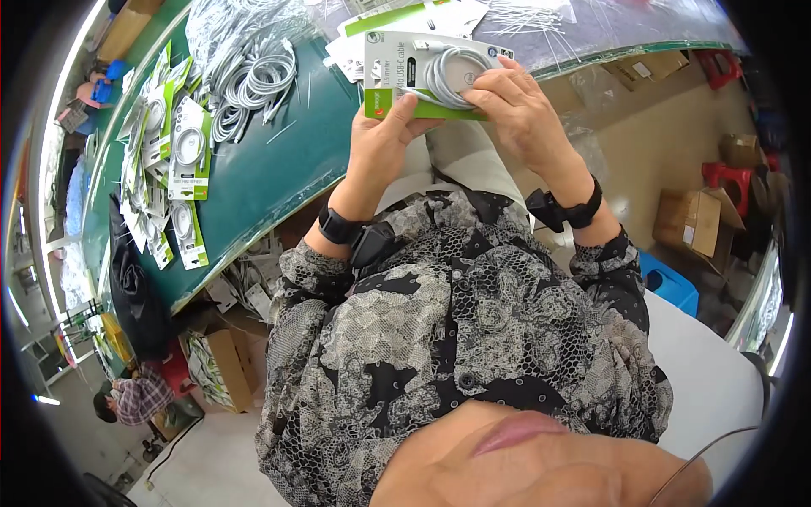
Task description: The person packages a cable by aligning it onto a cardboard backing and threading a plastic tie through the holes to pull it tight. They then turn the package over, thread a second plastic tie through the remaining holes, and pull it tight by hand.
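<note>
A grey and green cardboard cable card [384, 63] is held up over the near edge of the table. On its front sits a coiled pale grey USB cable [441, 78], its plug near the card's top. My left hand [384, 139] grips the card's lower left, thumb on the front and the other fingers partly hidden behind it. The bent fingers of my right hand [528, 118] close on the right side of the coil and the card's edge. Loose coiled grey cables [253, 80] lie to the left of my hands.
Carded cables [187, 144] are piled on the left of the green table [279, 182]. White cable ties [528, 21] and more cards [410, 21] lie behind. Cardboard boxes [688, 221] and a blue stool [670, 280] stand at right. Another person [144, 395] is at far lower left.
</note>
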Demonstrator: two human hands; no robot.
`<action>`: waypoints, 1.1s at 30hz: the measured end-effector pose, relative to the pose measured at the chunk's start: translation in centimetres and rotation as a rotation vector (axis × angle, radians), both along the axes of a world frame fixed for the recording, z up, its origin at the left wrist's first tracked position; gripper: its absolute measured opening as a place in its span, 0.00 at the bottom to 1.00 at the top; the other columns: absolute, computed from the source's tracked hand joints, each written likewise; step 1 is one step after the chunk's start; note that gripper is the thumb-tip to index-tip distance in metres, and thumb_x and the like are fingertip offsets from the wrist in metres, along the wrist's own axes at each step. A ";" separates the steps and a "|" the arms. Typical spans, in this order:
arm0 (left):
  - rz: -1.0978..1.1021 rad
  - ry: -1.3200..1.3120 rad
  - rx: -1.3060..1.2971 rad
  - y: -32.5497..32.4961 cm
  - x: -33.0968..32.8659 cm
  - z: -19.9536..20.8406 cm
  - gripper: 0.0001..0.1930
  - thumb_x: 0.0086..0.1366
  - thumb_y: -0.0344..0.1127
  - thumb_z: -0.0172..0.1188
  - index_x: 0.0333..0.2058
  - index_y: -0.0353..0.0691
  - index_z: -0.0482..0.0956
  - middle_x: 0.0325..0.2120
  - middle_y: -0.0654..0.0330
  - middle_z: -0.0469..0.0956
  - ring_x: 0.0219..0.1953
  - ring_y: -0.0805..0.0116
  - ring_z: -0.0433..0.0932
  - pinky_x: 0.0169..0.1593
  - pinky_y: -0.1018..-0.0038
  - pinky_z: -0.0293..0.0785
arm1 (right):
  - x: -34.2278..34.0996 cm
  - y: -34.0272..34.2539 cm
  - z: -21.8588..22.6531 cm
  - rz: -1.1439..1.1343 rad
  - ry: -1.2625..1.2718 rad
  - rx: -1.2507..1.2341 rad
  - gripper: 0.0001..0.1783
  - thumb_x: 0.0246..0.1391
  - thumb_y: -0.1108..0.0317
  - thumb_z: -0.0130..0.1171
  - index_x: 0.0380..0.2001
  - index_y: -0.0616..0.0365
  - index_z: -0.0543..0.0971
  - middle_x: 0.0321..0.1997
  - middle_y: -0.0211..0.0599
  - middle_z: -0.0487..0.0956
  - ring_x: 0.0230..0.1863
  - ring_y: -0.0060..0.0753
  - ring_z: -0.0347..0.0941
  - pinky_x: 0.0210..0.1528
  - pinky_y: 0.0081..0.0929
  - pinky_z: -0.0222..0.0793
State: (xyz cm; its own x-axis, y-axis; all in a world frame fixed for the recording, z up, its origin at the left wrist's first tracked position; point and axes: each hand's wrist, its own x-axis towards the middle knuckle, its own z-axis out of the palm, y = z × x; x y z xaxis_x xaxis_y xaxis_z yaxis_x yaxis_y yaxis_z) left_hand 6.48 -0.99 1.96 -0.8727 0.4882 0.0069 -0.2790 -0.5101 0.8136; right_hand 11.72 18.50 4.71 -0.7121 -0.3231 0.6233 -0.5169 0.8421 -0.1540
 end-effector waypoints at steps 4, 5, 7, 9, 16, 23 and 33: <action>-0.017 -0.085 0.085 0.6 0.3 -1.3 0.14 0.69 0.32 0.48 0.50 0.30 0.67 0.44 0.53 0.74 0.45 0.59 0.77 0.49 0.60 0.77 | 0.4 -0.7 -0.5 -0.049 -0.024 -0.067 0.13 0.42 0.74 0.60 0.36 0.56 0.79 0.37 0.31 0.74 0.44 0.36 0.71 0.59 0.40 0.64; -0.021 -0.086 0.084 0.7 0.3 -1.1 0.14 0.69 0.32 0.48 0.50 0.30 0.67 0.44 0.53 0.74 0.45 0.59 0.77 0.49 0.60 0.77 | 0.4 -0.6 -0.8 -0.064 -0.003 -0.056 0.13 0.42 0.74 0.61 0.35 0.56 0.79 0.36 0.30 0.74 0.44 0.36 0.70 0.59 0.40 0.63; -0.032 -0.112 0.117 0.6 0.3 -0.3 0.15 0.69 0.32 0.49 0.52 0.32 0.65 0.45 0.53 0.74 0.45 0.59 0.77 0.49 0.60 0.77 | 0.4 -0.4 -1.1 -0.081 0.019 -0.045 0.12 0.41 0.73 0.62 0.34 0.55 0.80 0.36 0.30 0.74 0.44 0.35 0.70 0.59 0.39 0.62; -0.040 -0.119 0.135 0.5 0.0 -0.2 0.16 0.68 0.32 0.49 0.52 0.33 0.64 0.46 0.53 0.73 0.46 0.59 0.77 0.49 0.60 0.77 | 0.2 -0.1 -1.3 -0.019 0.042 -0.090 0.13 0.40 0.72 0.63 0.34 0.53 0.80 0.36 0.28 0.74 0.44 0.33 0.69 0.59 0.39 0.62; -0.032 -0.169 0.183 0.4 0.2 -1.0 0.18 0.68 0.33 0.50 0.54 0.37 0.63 0.48 0.55 0.73 0.48 0.59 0.76 0.51 0.59 0.76 | 0.5 -0.5 -0.6 -0.082 0.078 -0.141 0.15 0.37 0.72 0.65 0.35 0.51 0.81 0.34 0.26 0.73 0.45 0.31 0.69 0.57 0.40 0.62; 0.026 -0.316 0.218 0.5 0.5 -2.0 0.18 0.68 0.32 0.51 0.55 0.38 0.63 0.49 0.56 0.72 0.49 0.59 0.75 0.53 0.58 0.74 | 0.0 -1.8 -1.7 -0.086 0.146 -0.059 0.18 0.38 0.72 0.65 0.38 0.54 0.80 0.36 0.27 0.73 0.45 0.32 0.69 0.56 0.39 0.62; -0.044 -0.408 0.262 -0.2 0.8 -1.4 0.17 0.66 0.28 0.51 0.53 0.36 0.64 0.48 0.54 0.73 0.49 0.59 0.75 0.53 0.59 0.75 | -0.1 -0.1 -1.7 0.011 0.132 0.024 0.18 0.42 0.70 0.63 0.41 0.55 0.78 0.38 0.28 0.72 0.46 0.32 0.69 0.55 0.39 0.64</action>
State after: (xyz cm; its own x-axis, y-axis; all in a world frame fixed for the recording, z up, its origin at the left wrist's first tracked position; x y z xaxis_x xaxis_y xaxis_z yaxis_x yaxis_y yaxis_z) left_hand 7.29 -1.23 0.53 -0.8081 0.5526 -0.2039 -0.5747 -0.6635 0.4791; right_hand 11.65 18.39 3.00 -0.6207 -0.3463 0.7035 -0.5405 0.8389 -0.0639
